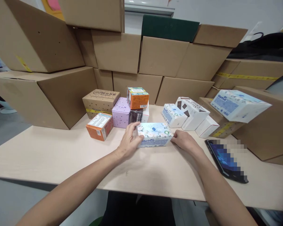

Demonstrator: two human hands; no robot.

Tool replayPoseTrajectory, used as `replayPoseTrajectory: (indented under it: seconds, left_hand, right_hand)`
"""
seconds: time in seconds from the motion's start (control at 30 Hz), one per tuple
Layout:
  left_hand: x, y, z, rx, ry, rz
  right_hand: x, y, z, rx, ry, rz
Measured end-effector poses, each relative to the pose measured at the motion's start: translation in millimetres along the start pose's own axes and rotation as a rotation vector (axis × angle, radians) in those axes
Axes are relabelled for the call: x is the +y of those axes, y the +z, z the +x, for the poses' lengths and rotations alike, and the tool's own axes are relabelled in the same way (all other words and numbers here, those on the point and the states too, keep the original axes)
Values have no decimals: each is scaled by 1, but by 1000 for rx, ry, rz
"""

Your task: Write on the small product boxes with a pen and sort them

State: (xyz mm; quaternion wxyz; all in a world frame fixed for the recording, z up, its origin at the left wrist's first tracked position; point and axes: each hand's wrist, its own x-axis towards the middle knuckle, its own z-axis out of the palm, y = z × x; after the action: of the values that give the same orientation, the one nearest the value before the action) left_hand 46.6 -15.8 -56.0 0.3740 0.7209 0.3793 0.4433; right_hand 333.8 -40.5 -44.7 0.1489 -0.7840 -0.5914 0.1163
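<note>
Here, left fingers [133,126] and, seemingly, right fingers [176,136] clamp one floral box [155,130] of three.

Floral box [155,127]: smooth printed paperboard, faint sheen. Tabletop [68,157]: pale, wood-look, smooth, low satin. Stacked cartons [165,55] at the back: plain brown cardboard, matt. Yellow tape [247,76] on the right-hand carton: looks like slick plastic. Orange box [94,129], left: thin card, slightly glossy. Purple box [121,114]: card, duller. Dark device [218,153]: glass-like screen, partly masked. Black bag [269,44]: apparently cloth, matt.
</note>
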Motion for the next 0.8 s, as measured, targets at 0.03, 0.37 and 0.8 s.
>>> replayPoseTrajectory:
  seconds: [0.03,0.37,0.8]
  left_hand:
    - [0,0,0,-23,7,8]
    - [-7,3,1,-89,96,55]
    - [0,10,-6,-84,97,190]
  right_hand:
    - [0,-1,0,2,-2,15]
    - [-4,-35,-7,273,20,699]
    - [-65,-31,-28,228,-265,1189]
